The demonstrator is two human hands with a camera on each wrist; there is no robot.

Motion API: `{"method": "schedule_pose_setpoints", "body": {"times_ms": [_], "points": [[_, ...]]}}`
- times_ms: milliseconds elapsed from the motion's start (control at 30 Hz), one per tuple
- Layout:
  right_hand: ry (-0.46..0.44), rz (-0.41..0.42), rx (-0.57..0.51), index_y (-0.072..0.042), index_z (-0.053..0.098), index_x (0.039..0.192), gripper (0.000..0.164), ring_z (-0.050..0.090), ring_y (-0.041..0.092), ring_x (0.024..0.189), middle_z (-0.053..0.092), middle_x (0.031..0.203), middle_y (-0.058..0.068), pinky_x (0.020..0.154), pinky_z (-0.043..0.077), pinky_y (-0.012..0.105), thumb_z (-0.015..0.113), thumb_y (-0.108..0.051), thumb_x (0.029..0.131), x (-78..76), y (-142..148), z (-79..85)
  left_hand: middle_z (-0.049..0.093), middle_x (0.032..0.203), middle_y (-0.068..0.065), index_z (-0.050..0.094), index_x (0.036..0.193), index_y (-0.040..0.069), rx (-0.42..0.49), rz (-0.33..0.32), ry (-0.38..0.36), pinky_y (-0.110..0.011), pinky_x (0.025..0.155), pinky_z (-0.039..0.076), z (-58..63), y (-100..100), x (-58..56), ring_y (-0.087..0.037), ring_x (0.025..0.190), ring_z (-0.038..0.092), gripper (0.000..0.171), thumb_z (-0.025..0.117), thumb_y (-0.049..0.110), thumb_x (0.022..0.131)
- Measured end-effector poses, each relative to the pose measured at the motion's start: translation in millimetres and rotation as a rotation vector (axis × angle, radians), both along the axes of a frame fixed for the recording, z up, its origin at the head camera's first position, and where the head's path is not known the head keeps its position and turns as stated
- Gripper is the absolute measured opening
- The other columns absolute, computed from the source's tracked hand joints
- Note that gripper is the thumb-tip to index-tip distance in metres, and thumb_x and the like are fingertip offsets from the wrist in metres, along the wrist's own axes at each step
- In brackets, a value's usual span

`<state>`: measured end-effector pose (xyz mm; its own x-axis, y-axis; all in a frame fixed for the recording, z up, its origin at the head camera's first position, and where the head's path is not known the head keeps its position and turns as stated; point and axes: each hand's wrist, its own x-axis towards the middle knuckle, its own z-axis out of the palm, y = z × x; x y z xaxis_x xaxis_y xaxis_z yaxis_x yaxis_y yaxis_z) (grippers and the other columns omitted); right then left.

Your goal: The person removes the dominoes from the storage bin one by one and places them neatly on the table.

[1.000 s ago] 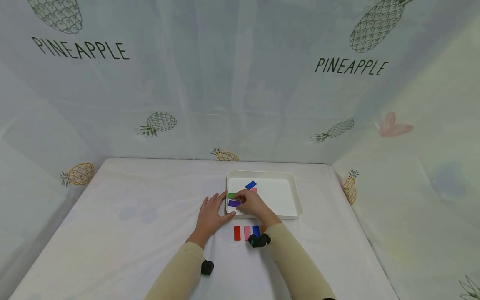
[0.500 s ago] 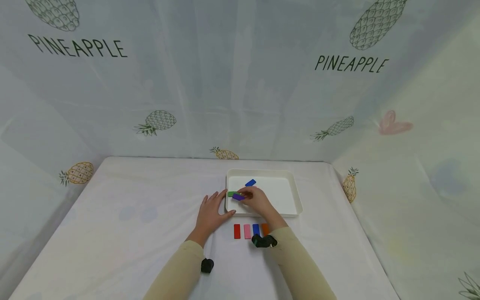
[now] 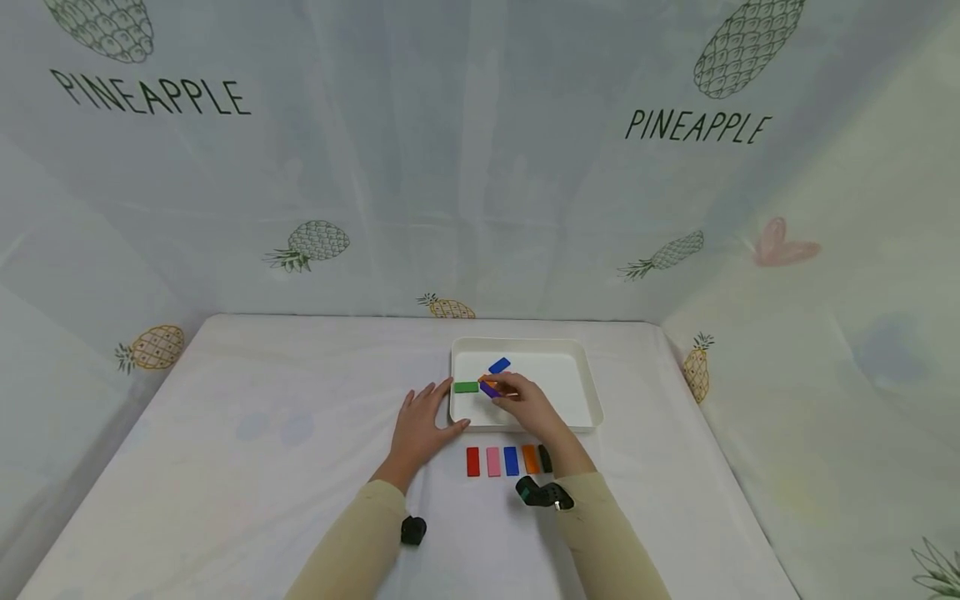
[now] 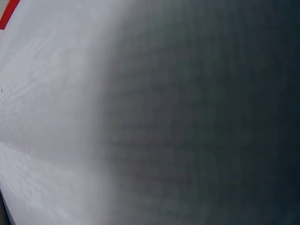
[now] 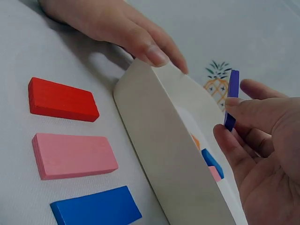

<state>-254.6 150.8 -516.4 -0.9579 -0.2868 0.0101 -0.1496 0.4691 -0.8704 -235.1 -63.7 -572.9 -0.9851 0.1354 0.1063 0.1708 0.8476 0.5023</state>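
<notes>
My right hand (image 3: pixel 528 404) pinches a purple block (image 3: pixel 489 390) between thumb and fingertips above the white tray (image 3: pixel 592 392). In the right wrist view the block (image 5: pixel 232 93) stands nearly upright, raised over the tray. My left hand (image 3: pixel 420 425) rests at the tray's left side with fingers spread, the thumb on the near corner. A green block (image 3: pixel 466 387) lies inside by the left wall, and a blue block (image 3: pixel 499 365) lies slanted farther back. Part of an orange block (image 3: pixel 485 380) shows beside the right fingertips. A pink block (image 5: pixel 215 173) peeks over the tray wall.
In front of the tray a row of blocks lies on the white cloth: red (image 3: pixel 472 462), pink (image 3: pixel 492 462), blue (image 3: pixel 512 461), orange (image 3: pixel 530 458) and black (image 3: pixel 545 458). The right forearm partly covers the black one. The left wrist view is mostly dark and blurred.
My right hand has lifted the purple block from the tray's near left and carried it rightward past the green block, which is now uncovered. My left hand stays at the tray.
</notes>
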Motion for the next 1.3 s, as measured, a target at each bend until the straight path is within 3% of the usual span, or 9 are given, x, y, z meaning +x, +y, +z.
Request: {"method": "schedule_pose_setpoints", "body": {"times_ms": [200,400,800,1067,1300], "points": [[-0.033,0.006,0.001,-0.017,0.063,0.129,0.036,0.055,0.026,0.107,0.059,0.110,0.005,0.098,0.048,0.046,0.063,-0.006,0.094,10.9,7.1,0.7,0.046,0.148,-0.005,0.036,0.152,0.021,-0.001,0.001,-0.006,-0.053,0.117,0.010,0.6,0.0,-0.1,-0.029,0.141,0.032,0.085,0.065,0.061,0.082],[-0.076,-0.009,-0.092,-0.020,0.063,0.128,0.035,0.053,0.025,0.106,0.057,0.108,0.004,0.094,0.050,0.039,0.060,-0.006,0.096,28.9,12.8,1.4,0.046,0.148,-0.004,0.036,0.151,0.022,0.000,0.007,0.000,-0.053,0.117,0.010,-1.9,0.8,-0.6,-0.028,0.141,0.032,0.085,0.065,0.061,0.082],[-0.177,-0.003,-0.276,-0.008,0.056,0.131,0.036,0.051,0.027,0.111,0.055,0.115,0.009,0.090,0.051,0.024,0.061,-0.005,0.095,66.1,13.4,6.4,0.044,0.149,-0.005,0.036,0.152,0.021,0.010,0.005,-0.014,-0.051,0.118,0.009,2.1,-0.1,0.7,-0.028,0.141,0.031,0.084,0.064,0.060,0.083],[-0.209,-0.005,-0.313,-0.008,0.055,0.131,0.037,0.051,0.026,0.105,0.055,0.111,0.010,0.084,0.052,0.025,0.060,-0.003,0.095,83.7,10.7,-6.2,0.046,0.148,-0.006,0.036,0.151,0.020,0.016,-0.006,0.004,-0.051,0.117,0.011,4.1,-0.1,-0.4,-0.029,0.140,0.033,0.084,0.065,0.060,0.083],[-0.206,0.045,-0.321,-0.007,0.054,0.129,0.036,0.057,0.027,0.104,0.058,0.117,0.013,0.086,0.052,0.027,0.058,0.001,0.095,95.2,10.2,-22.8,0.044,0.149,-0.005,0.035,0.152,0.020,0.011,-0.011,-0.015,-0.051,0.118,0.009,3.8,-0.7,-2.9,-0.028,0.141,0.031,0.086,0.064,0.062,0.083]]}}
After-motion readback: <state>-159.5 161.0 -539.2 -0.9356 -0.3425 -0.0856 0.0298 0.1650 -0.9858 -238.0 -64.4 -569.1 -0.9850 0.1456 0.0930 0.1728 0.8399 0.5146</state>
